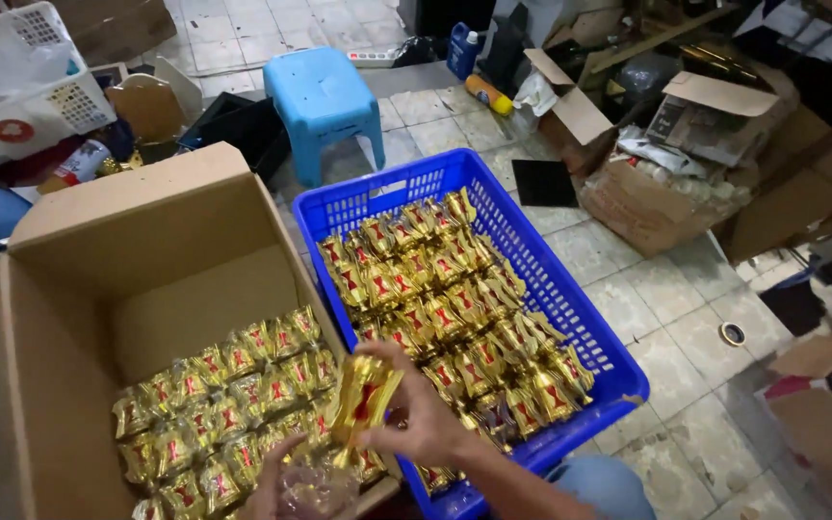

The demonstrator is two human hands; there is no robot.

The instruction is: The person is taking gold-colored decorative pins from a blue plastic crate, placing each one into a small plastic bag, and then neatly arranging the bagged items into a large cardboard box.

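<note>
Kneeling over the tiled floor [666, 318], I had the big cardboard box [98, 289] on my left and the blue crate [570, 289] just beside it on my right, their walls touching. Rows of gold-wrapped pieces with red bows lay packed in both: the crate's rows [445, 299] filled nearly its whole bottom, while the box's rows [223, 385] covered only the near part, with bare cardboard behind them. A blue stool [325, 96] stood further off, and torn cartons [686, 164] were heaped to the right.

My right hand [416, 409] was closed around one gold piece [363, 395], held upright over the seam between box and crate, fingers pinching its lower half. My left hand [286, 481] sat low at the near edge of the box with a bit of clear wrap [315, 486] bunched against it; I could not tell whether the fingers gripped the wrap or merely rested on it.

The risk, as I judged it, lay in that pinch: the foil looked slick, and a loose hold over the seam could have let the piece slide down between the two walls. Pressing it in carelessly could also have tipped the neighbouring pieces and crushed a bow.
</note>
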